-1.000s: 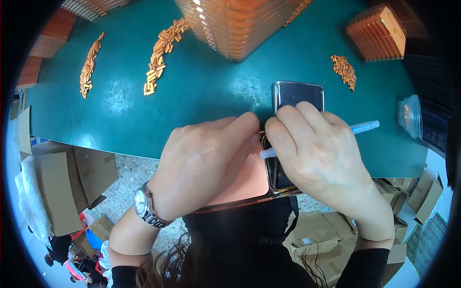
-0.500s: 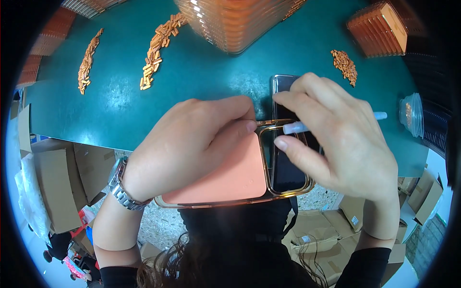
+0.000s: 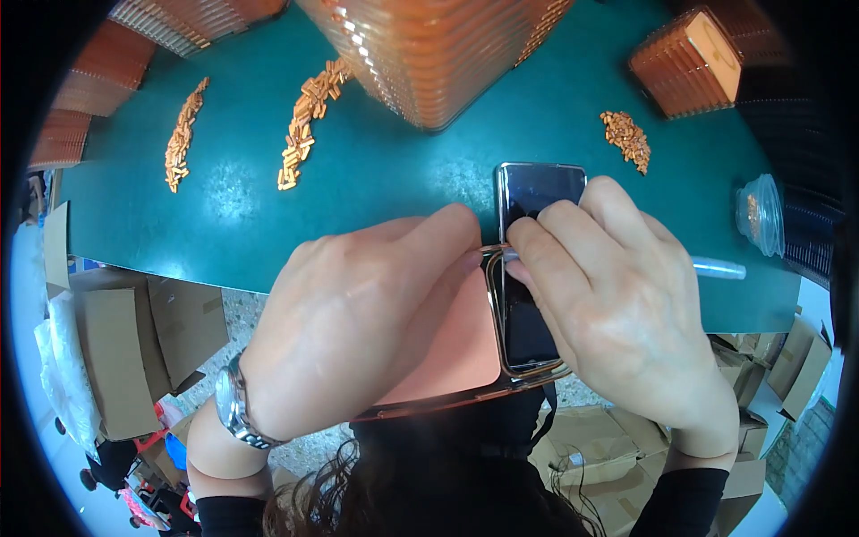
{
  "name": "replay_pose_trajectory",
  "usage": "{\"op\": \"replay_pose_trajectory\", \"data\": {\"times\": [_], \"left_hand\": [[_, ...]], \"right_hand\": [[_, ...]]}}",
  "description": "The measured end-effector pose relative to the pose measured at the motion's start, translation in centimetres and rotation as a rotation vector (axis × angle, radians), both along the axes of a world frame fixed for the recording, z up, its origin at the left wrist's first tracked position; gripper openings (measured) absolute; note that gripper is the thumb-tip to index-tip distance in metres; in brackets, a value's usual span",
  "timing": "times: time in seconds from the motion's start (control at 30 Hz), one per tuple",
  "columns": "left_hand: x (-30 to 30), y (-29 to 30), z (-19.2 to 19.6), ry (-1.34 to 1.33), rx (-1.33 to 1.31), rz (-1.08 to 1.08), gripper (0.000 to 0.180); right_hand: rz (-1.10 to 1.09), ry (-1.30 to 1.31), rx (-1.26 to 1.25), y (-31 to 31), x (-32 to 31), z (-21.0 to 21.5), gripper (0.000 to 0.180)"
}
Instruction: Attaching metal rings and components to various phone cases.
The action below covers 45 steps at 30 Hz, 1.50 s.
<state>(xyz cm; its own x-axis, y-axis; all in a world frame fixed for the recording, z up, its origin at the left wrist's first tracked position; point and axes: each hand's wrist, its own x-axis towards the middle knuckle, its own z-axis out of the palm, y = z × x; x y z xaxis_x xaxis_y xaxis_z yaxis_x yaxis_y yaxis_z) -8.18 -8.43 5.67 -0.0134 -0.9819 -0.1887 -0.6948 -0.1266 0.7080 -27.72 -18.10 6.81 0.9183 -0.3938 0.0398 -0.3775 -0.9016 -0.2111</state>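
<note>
A pink phone case (image 3: pixel 456 353) with a shiny gold rim is held over the table's near edge. My left hand (image 3: pixel 358 304) is closed on its far edge, thumb and forefinger pinched beside the open camera window. My right hand (image 3: pixel 617 295) is closed round a thin pale blue pen-like tool (image 3: pixel 720 268), whose rear end sticks out to the right. The tool's tip meets the upper rim of the window, close to my left fingertips; what lies right under it is too small to make out. A dark phone (image 3: pixel 541 186) lies beneath, partly covered by my right hand.
A tall stack of clear orange-tinted trays (image 3: pixel 429 63) stands at the far middle, with another stack (image 3: pixel 684 67) far right. Small gold pieces lie in rows (image 3: pixel 300 134) at left and a pile (image 3: pixel 626 139) at right. A clear plastic cup (image 3: pixel 761 215) sits near the right edge.
My right hand has come left, bringing the tool's tip from above the window to its upper rim. The case has shifted slightly nearer and tilted. My left hand still pinches it.
</note>
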Motion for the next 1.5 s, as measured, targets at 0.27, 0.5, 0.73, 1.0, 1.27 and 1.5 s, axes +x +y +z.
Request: {"op": "replay_pose_trajectory", "data": {"times": [0.27, 0.5, 0.73, 1.0, 1.27, 1.5], "left_hand": [[-1.1, 0.9, 4.8, -0.066, -0.088, -0.029, 0.016], [1.8, -0.9, 6.8, 0.414, 0.266, -0.173, 0.094], [0.1, -1.1, 9.8, 0.412, 0.300, -0.079, 0.093], [0.1, -6.3, 14.8, -0.341, -0.499, 0.122, 0.088], [1.5, -9.4, 12.4, -0.776, -0.251, 0.159, 0.092], [1.1, -10.0, 12.9, -0.809, -0.269, 0.115, 0.094]], "right_hand": [[0.033, -0.343, -0.088, -0.9, -1.8, 0.5, 0.032], [0.061, -0.835, -0.515, -3.6, -4.3, -0.5, 0.034], [-0.089, -0.938, -0.464, -8.1, -7.6, -1.5, 0.039], [-0.597, -0.704, -0.236, -16.1, -15.4, -10.1, 0.028], [-0.725, -0.640, -0.090, -16.5, -15.8, -10.2, 0.021], [-0.746, -0.626, -0.027, -16.4, -15.8, -10.2, 0.018]]}}
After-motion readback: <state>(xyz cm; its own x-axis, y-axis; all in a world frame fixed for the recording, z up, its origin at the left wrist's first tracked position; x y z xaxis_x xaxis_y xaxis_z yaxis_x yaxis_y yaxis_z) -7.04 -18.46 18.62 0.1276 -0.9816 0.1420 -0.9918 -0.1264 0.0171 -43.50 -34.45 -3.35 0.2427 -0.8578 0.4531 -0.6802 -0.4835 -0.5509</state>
